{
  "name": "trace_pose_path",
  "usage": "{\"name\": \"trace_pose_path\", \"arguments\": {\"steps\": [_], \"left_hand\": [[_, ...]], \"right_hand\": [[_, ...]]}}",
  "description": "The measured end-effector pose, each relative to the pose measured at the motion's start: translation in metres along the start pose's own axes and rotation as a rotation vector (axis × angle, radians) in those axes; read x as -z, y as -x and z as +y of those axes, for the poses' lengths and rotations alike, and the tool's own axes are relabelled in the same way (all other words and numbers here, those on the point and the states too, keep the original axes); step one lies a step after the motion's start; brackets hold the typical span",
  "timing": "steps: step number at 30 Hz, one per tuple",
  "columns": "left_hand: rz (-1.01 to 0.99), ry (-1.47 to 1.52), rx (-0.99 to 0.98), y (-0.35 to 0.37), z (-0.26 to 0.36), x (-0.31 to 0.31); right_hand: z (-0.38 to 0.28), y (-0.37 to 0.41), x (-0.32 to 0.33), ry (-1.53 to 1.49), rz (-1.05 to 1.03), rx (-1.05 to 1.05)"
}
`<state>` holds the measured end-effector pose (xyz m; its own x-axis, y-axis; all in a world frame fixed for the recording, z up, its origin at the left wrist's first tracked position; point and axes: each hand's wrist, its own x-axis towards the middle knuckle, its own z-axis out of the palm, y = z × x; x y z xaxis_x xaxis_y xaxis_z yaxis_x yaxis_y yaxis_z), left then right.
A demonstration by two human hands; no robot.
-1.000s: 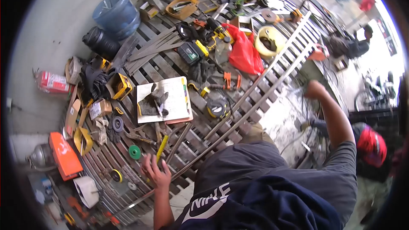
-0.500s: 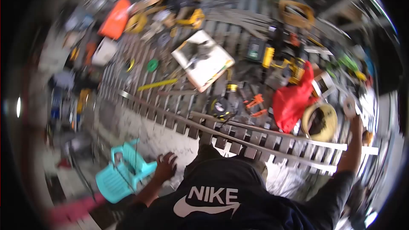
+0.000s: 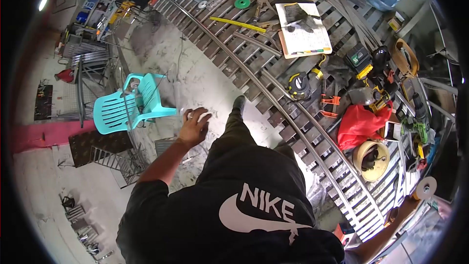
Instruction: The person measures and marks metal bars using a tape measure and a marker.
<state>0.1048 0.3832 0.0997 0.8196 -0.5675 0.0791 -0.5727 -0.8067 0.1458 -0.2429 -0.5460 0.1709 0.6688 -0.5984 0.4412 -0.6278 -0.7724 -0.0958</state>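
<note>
Steelwork dominates: a long slatted gate (image 3: 246, 56) lies flat on the floor and doubles as a bench, so tools spread across its slats within reach. A turquoise chair (image 3: 122, 112) stands off its left edge, clear of the work. A red bag (image 3: 361, 124) sits mid-gate and a notebook (image 3: 305, 39) near the top end. The left hand (image 3: 194, 128) curls round a small white object (image 3: 201, 116), possibly chalk, over bare concrete between chair and gate. The right forearm (image 3: 386, 237) reaches the gate's lower end, but that hand's grip cannot be told. Half a second earlier the view was blurred and the gate lay crosswise.
</note>
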Motion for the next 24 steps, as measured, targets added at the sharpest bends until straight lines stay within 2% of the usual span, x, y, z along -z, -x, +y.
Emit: {"name": "trace_pose_path", "arguments": {"steps": [2,4,5,8,9,11,12,14,15,17,18,20,21,22,23,24], "left_hand": [[0.065,0.105,-0.139,-0.039,0.025,0.005],[0.179,0.435,-0.269,-0.093,0.059,-0.004],[0.172,0.528,-0.357,-0.124,0.083,0.007],[0.173,0.966,-0.590,-0.191,0.160,0.019],[0.099,1.081,-0.622,-0.199,0.188,0.016],[-0.232,1.188,-0.661,-0.215,0.221,0.060],[-0.432,1.247,-0.669,-0.216,0.225,0.078],[-0.656,1.095,-0.697,-0.214,0.209,0.108],[-0.367,1.009,-0.684,-0.193,0.202,0.095],[-0.342,0.999,-0.661,-0.184,0.161,0.095],[-0.299,1.003,-0.680,-0.181,0.137,0.097],[-0.539,1.068,-0.761,-0.185,0.095,0.103],[-0.668,1.093,-0.808,-0.185,0.074,0.105],[-0.961,1.300,-0.916,-0.176,0.043,0.110],[-1.228,1.483,-0.999,-0.177,0.026,0.109],[-1.499,1.651,-1.074,-0.174,0.014,0.109]], "right_hand": [[-0.052,-0.007,0.048,-0.033,0.097,-0.018],[-0.094,0.000,0.083,-0.156,0.165,-0.108],[-0.164,-0.001,0.116,-0.071,0.129,-0.241],[-0.297,0.001,0.126,-0.481,0.152,-0.252],[-0.342,0.002,0.124,-0.613,0.156,-0.241],[-0.431,0.006,0.111,-0.732,0.195,-0.270],[-0.473,0.009,0.106,-0.749,0.223,-0.299],[-0.573,0.019,0.102,-0.773,0.327,-0.346],[-0.619,0.025,0.109,-0.674,0.350,-0.488],[-0.657,0.044,0.103,-0.687,0.408,-0.601],[-0.673,0.052,0.103,-0.798,0.364,-0.570],[-0.706,0.070,0.102,-1.019,0.266,-0.523],[-0.718,0.080,0.102,-1.316,0.120,-0.448],[-0.737,0.107,0.113,-1.583,-0.019,-0.391],[-0.735,0.116,0.103,-1.892,-0.184,-0.200],[-0.733,0.126,0.094,-2.206,-0.445,-0.036]]}}
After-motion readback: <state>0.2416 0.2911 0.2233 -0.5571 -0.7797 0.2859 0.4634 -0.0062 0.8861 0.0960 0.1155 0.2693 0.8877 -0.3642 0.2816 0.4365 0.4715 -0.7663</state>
